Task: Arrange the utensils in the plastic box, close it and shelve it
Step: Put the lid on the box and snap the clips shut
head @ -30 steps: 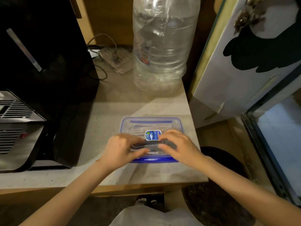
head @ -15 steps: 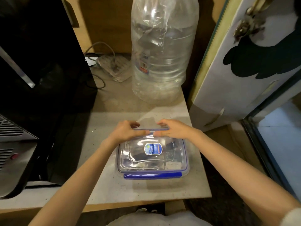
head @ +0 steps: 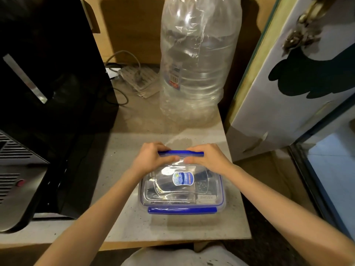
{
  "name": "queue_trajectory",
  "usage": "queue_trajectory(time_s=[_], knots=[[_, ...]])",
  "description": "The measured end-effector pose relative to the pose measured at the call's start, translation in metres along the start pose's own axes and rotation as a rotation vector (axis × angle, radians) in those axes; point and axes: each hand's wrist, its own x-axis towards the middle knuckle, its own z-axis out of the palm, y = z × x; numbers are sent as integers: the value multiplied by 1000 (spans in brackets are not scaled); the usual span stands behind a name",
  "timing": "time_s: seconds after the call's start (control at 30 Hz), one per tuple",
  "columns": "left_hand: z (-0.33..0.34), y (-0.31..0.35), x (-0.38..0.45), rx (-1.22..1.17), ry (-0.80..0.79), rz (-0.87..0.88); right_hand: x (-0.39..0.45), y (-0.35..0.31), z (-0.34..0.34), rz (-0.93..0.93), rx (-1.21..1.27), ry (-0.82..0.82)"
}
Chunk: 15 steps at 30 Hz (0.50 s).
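The closing step was in hand, by my reading: the lid sat on the plastic box (head: 182,187), the near blue clip (head: 182,210) looked folded down, and both hands had gone to the far blue clip (head: 180,153).

Biggest first. One table (head: 134,223) carried everything, with one black appliance (head: 48,93) on its left side. One big clear water bottle (head: 194,60) stood at the back, well apart from the box. One plastic box lay near the table's front edge, one oval sticker (head: 182,178) on its lid. Two blue clips showed, far and near. The utensils (head: 201,186) inside were only dark shapes through the lid; their count could not be told.

The left hand (head: 151,160) curled over the far clip's left end, thumb on the lid. The right hand (head: 206,159) mirrored it at the right end, fingers hooked over the clip, thumb pressing the lid.

The next move called for a firm downward snap of that far clip, then a two-handed lift toward a shelf.
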Motion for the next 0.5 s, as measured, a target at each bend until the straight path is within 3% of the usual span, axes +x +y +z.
queue_trajectory(time_s=[0.37, 0.5], knots=[[0, 5, -7, 149, 92, 121, -8, -18, -2, -2, -144, 43], [5, 3, -10, 259, 154, 80, -8, -16, -8, 87, -220, 171]])
